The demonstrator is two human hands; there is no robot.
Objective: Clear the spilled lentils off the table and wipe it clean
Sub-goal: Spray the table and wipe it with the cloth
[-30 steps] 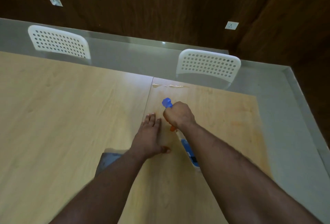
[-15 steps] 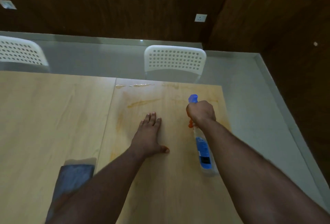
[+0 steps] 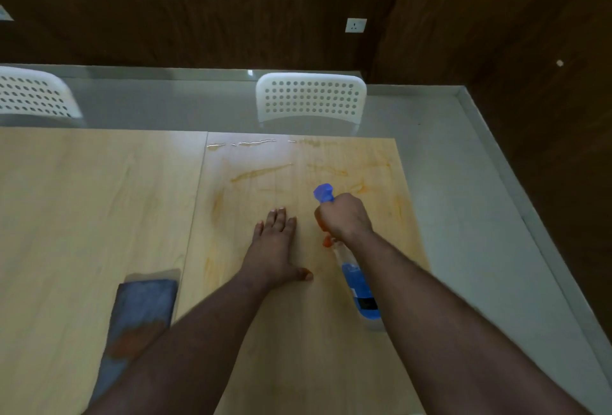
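My right hand grips the neck of a spray bottle with a blue nozzle and blue liquid, tilted with its nozzle pointing toward the far table edge. My left hand rests flat on the wooden table, fingers straight. Orange smears streak the table beyond both hands, and wet drops glisten along the far edge. A blue-grey cloth with an orange stain lies on the table at the near left, partly under my left forearm.
Two white perforated chairs, one straight ahead and one at the far left, stand behind the table. A seam divides the tabletop. Grey floor runs to the right; dark wood walls stand behind.
My right hand with the bottle has shifted left, closer to my left hand. The view has swung to the right, showing more of the stained table. My left hand stays flat.
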